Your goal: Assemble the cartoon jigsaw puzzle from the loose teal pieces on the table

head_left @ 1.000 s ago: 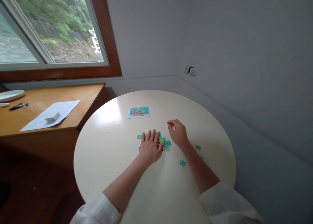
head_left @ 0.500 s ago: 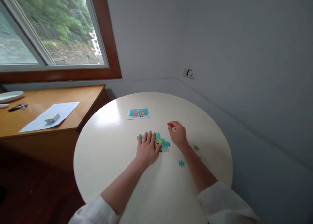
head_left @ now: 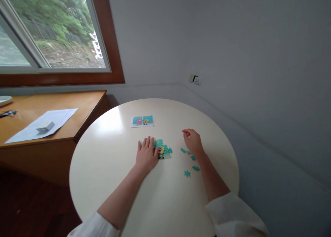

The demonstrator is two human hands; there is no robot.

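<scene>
A partly joined jigsaw puzzle (head_left: pixel 162 149) lies mid-table, teal with a yellow cartoon figure. My left hand (head_left: pixel 147 153) rests flat over its left part with the fingers spread, hiding that side. To the right of the puzzle, my right hand (head_left: pixel 192 140) is raised with fingers curled and thumb pressed to the fingertips. Whether a piece sits in that pinch is hidden. Several loose teal puzzle pieces lie just below it, among them one piece (head_left: pixel 187 174) nearest me and another piece (head_left: pixel 196 168) beside my forearm.
A printed reference picture (head_left: pixel 142 121) with pink and yellow cartoon figures lies farther back on the round white table (head_left: pixel 108 181). Leftward stands a wooden desk (head_left: pixel 90 100) bearing a paper sheet (head_left: pixel 62 117) and a small white box (head_left: pixel 45 127). Walls stand behind and right.
My right hand has shifted right, away from the puzzle, and more loose pieces now show beside it. My left hand still lies on the puzzle. The whole view has turned slightly right.
</scene>
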